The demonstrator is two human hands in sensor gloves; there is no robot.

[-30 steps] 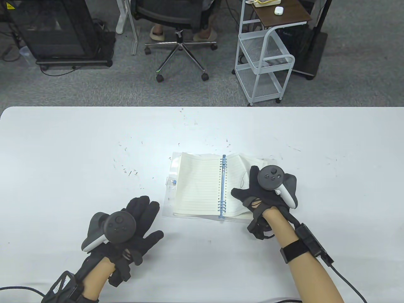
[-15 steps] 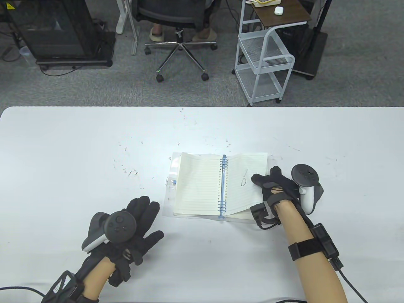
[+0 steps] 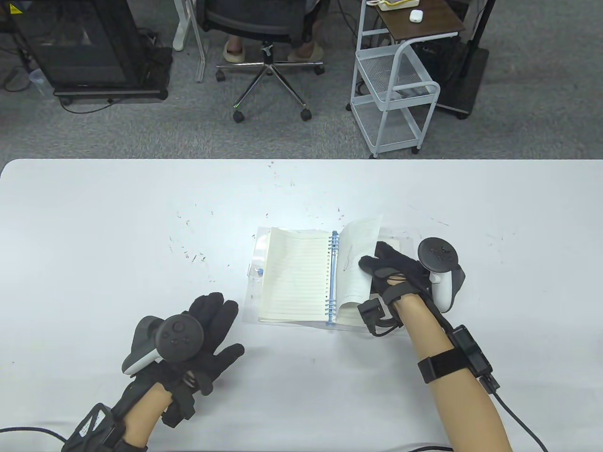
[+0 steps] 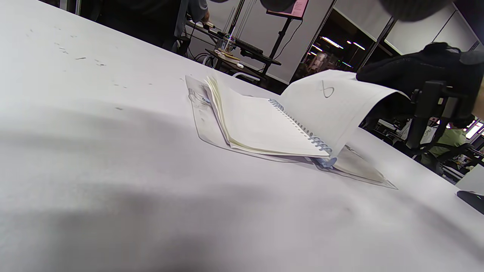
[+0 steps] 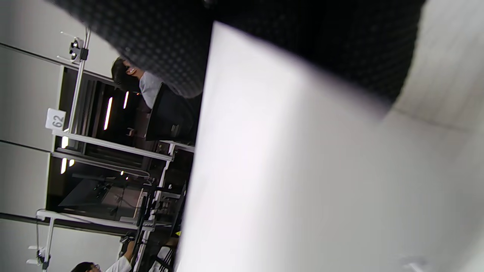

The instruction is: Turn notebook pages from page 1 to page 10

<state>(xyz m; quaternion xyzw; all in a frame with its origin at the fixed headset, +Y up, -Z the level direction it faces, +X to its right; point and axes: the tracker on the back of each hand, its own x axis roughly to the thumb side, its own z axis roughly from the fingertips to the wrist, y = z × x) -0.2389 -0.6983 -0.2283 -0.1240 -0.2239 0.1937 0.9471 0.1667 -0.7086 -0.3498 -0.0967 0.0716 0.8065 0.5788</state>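
An open spiral notebook point(image 3: 294, 278) with a blue coil lies at the table's middle, on a clear plastic cover. My right hand point(image 3: 384, 266) holds the right-hand page point(image 3: 356, 263), marked with a handwritten 6, by its outer edge and lifts it toward the coil. The left wrist view shows the notebook point(image 4: 261, 124) with that page point(image 4: 332, 105) arched up under my right hand point(image 4: 412, 75). The right wrist view shows glove fingers point(image 5: 159, 45) over the blurred white page point(image 5: 302, 158). My left hand point(image 3: 207, 329) rests flat on the table, fingers spread, left of the notebook.
The white table point(image 3: 94, 235) carries small dark specks behind the notebook. Beyond its far edge stand an office chair point(image 3: 268, 56), a white wire cart point(image 3: 395, 94) and a black cabinet point(image 3: 85, 47) on the carpet.
My right hand slid off the right page to its outer edge, took hold of it, and now lifts it up and leftward. My left hand has not moved.
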